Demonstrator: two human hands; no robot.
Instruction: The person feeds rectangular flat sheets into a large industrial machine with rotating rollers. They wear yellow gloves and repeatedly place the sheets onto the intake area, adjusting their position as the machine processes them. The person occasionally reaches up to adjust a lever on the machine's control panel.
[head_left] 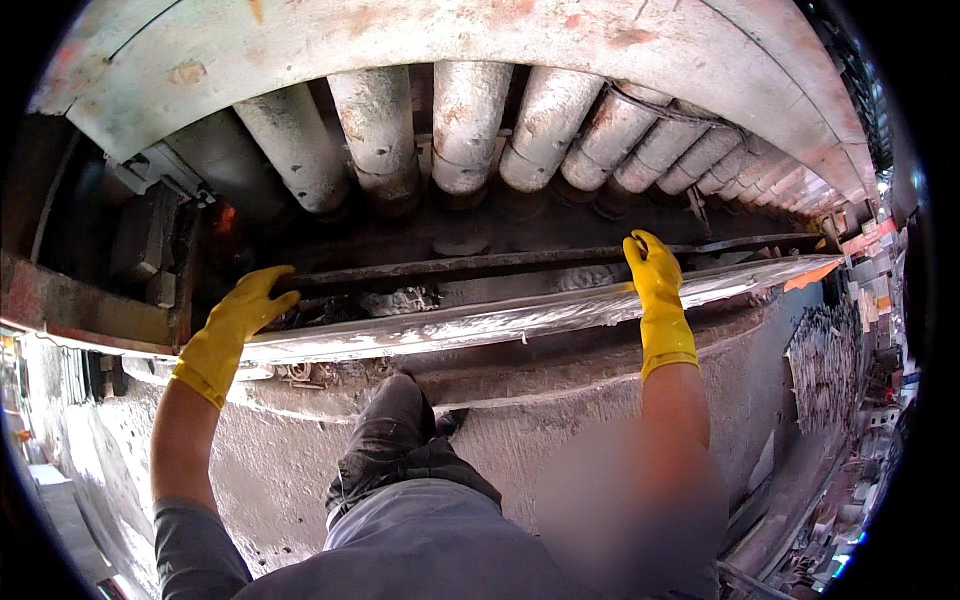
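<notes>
My left hand (243, 313), in a long yellow rubber glove, is beside the left end of a long, silvery metal panel edge (520, 318). Its thumb and fingers are spread in a C shape, and nothing shows between them. Farther right, my right hand (655, 275) wears a matching glove and reaches over the panel edge. Its fingers bend loosely to the left, with a gap by the thumb and no object seen in it. Whether either palm presses on the metal cannot be told. Behind the edge runs a thin dark bar (450, 266), close to both hands' fingertips.
A row of thick, stained grey cylinders (472, 125) slopes down beneath a pale curved machine frame (430, 35). Dark machinery (145, 235) fills the left side. On the rough floor (270, 470), a stack of thin sheets (825, 365) stands to the right.
</notes>
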